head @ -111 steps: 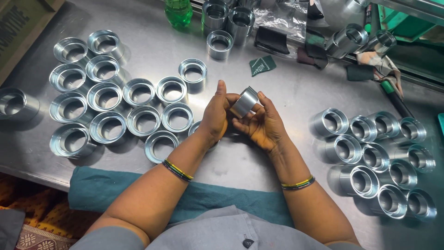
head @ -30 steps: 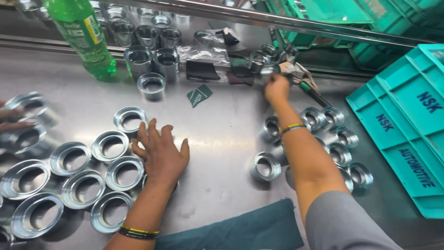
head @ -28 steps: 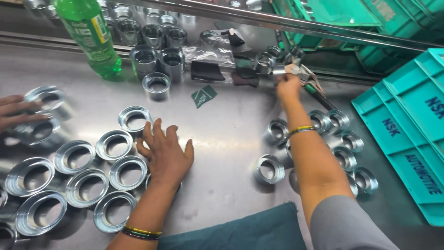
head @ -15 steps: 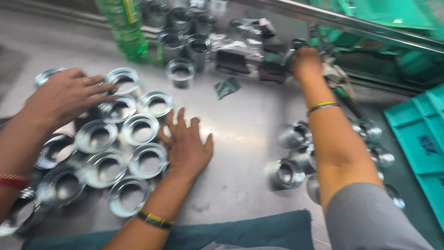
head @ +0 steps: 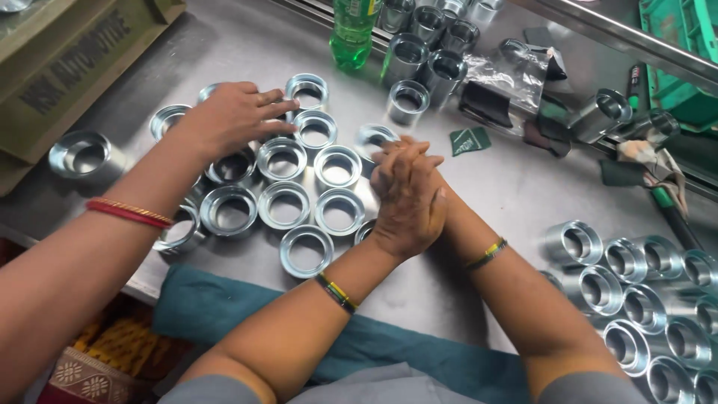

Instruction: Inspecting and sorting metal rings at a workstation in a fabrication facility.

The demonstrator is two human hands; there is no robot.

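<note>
My left hand (head: 404,213) and my right hand (head: 443,203) are pressed together over the steel table (head: 493,187), the left lying on top. Whatever may be between the palms is hidden. Just left of them, several shiny flanged metal rings (head: 286,203) stand open side up in rows. Another person's hand (head: 232,116), with red bangles on the wrist, rests on the far-left rings. One ring (head: 372,138) lies right beyond my fingertips.
Several metal sleeves (head: 636,277) lie on their sides at the right. A green bottle (head: 351,30), upright metal cylinders (head: 426,45) and plastic wrapping are at the back. An olive box (head: 75,60) stands far left, a green crate (head: 673,82) far right, a teal cloth (head: 224,314) along the near edge.
My right hand has come back from the far rail and met my left hand at the middle. The other person's hand has moved in over the left rings. The view has swung left.
</note>
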